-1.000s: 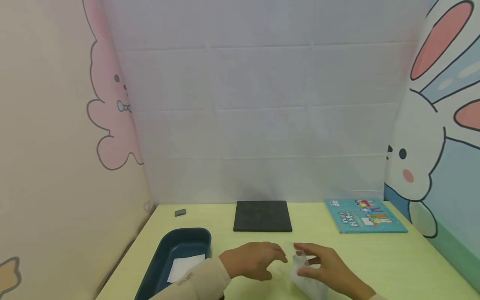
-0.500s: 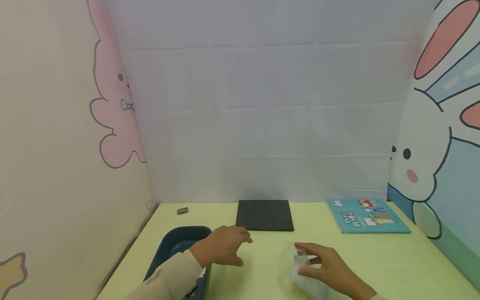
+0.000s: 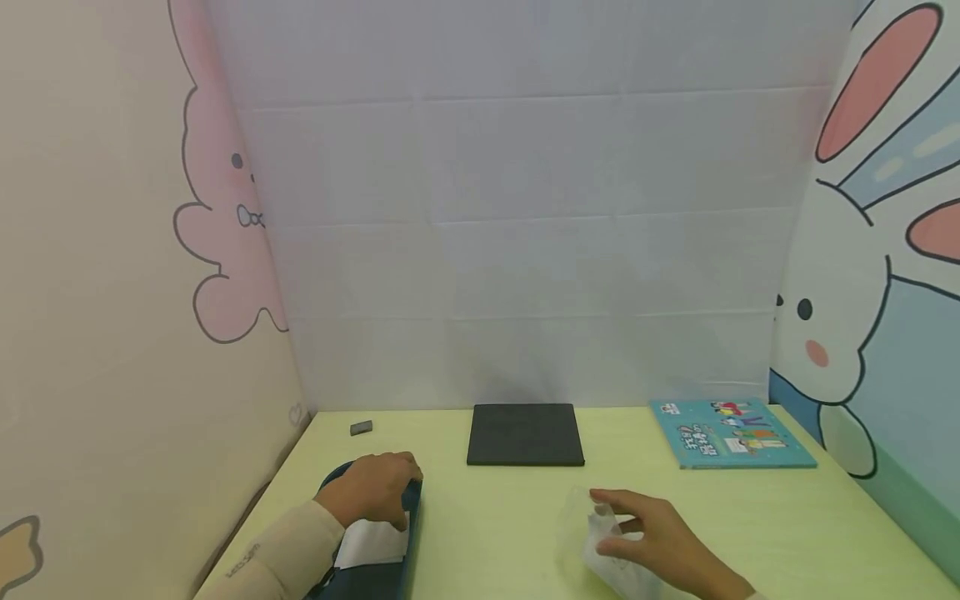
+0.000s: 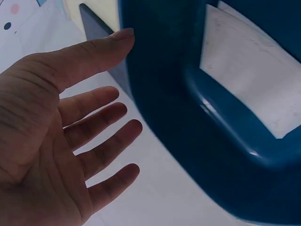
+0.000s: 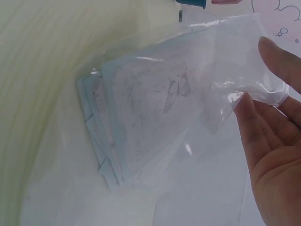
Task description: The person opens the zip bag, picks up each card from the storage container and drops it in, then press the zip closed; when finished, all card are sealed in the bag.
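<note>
My left hand (image 3: 371,492) is over the dark blue plastic tray (image 4: 155,103), its fingers spread and loosely bent with nothing between them. In the left wrist view the thumb tip overlaps the tray's rim; whether it touches cannot be told. White paper sheets (image 3: 371,543) lie inside the tray, partly hidden under that hand in the head view. With thumb and fingers my right hand (image 3: 656,537) pinches the top of a clear plastic bag (image 5: 230,52). Inside the bag is a stack of pale blue-edged paper cards (image 5: 150,108), the front one bearing a faint butterfly-like drawing.
A flat black slab (image 3: 525,435) lies at the back middle of the pale yellow table (image 3: 495,517). To its right is a blue picture book (image 3: 731,433). A small grey block (image 3: 361,427) sits behind the tray. Walls stand behind and at both sides.
My left hand has moved left, away from the plastic bag, to a place over the tray. The right hand has stayed where it was, still holding the bag.
</note>
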A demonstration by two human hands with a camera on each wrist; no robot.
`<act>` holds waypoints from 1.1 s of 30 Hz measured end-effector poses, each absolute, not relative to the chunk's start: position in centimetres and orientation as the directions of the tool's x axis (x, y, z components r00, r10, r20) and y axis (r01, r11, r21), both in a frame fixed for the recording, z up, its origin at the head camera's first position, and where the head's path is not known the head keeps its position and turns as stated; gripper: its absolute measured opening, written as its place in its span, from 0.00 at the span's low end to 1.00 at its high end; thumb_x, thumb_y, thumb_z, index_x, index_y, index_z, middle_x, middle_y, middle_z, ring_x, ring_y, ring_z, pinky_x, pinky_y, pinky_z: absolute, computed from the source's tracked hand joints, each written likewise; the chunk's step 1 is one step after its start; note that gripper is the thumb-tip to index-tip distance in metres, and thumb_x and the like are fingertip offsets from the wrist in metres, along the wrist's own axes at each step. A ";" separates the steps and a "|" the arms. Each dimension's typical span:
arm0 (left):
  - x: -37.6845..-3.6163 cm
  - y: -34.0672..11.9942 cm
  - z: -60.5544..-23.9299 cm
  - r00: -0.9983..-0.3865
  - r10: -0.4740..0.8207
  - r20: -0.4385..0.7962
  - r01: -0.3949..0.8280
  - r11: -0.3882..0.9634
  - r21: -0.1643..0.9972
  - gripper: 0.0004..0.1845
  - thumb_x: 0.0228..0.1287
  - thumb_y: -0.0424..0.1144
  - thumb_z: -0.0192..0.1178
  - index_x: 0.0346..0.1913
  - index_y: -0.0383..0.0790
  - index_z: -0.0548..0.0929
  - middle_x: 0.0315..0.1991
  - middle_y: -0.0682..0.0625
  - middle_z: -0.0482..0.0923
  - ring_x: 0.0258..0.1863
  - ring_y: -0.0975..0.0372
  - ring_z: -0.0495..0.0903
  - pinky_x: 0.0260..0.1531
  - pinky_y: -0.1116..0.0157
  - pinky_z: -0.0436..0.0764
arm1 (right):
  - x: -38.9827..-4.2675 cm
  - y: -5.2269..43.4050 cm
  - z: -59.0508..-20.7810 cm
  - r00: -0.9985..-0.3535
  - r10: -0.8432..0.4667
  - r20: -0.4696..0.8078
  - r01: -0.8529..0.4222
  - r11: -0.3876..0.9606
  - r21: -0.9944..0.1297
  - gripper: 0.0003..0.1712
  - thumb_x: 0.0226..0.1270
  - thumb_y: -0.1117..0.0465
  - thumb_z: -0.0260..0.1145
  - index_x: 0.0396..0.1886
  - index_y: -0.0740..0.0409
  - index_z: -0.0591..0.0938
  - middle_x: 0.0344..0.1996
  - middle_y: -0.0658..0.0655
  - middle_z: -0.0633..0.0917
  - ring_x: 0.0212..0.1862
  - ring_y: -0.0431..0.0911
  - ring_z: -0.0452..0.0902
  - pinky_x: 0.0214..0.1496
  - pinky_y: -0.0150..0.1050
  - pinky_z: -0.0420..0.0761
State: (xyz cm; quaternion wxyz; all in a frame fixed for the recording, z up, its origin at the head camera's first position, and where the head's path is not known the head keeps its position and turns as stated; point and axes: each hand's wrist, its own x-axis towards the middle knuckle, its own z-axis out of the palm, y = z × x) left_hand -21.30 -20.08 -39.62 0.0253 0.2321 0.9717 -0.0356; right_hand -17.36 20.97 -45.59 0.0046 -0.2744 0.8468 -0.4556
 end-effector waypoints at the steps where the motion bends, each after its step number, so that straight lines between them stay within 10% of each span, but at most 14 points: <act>1: -21.4 -20.3 -39.9 -0.898 0.432 -0.084 0.437 0.898 -0.050 0.33 0.40 0.46 0.84 0.53 0.41 0.86 0.53 0.51 0.80 0.49 0.55 0.81 0.45 0.52 0.81 | -17.4 21.0 -45.6 -0.850 -0.468 0.243 -0.460 0.435 -0.774 0.38 0.62 0.52 0.74 0.66 0.67 0.75 0.61 0.67 0.79 0.54 0.46 0.81 0.46 0.36 0.83; 16: -21.9 -22.3 -43.3 -0.926 0.160 -0.343 0.180 0.983 -0.027 0.28 0.35 0.41 0.86 0.42 0.40 0.85 0.38 0.48 0.81 0.41 0.50 0.82 0.47 0.45 0.79 | -17.4 20.8 -45.8 -0.853 -0.464 0.239 -0.453 0.430 -0.781 0.37 0.61 0.53 0.75 0.66 0.68 0.75 0.60 0.68 0.80 0.53 0.46 0.81 0.45 0.37 0.83; 33: -22.5 -23.3 -45.2 -0.922 0.347 -0.171 0.370 0.920 -0.130 0.37 0.22 0.42 0.90 0.43 0.43 0.81 0.41 0.48 0.79 0.39 0.52 0.82 0.41 0.52 0.83 | -17.7 21.0 -46.1 -0.832 -0.479 0.281 -0.496 0.414 -0.763 0.37 0.63 0.54 0.73 0.67 0.68 0.74 0.59 0.70 0.79 0.49 0.52 0.84 0.44 0.37 0.84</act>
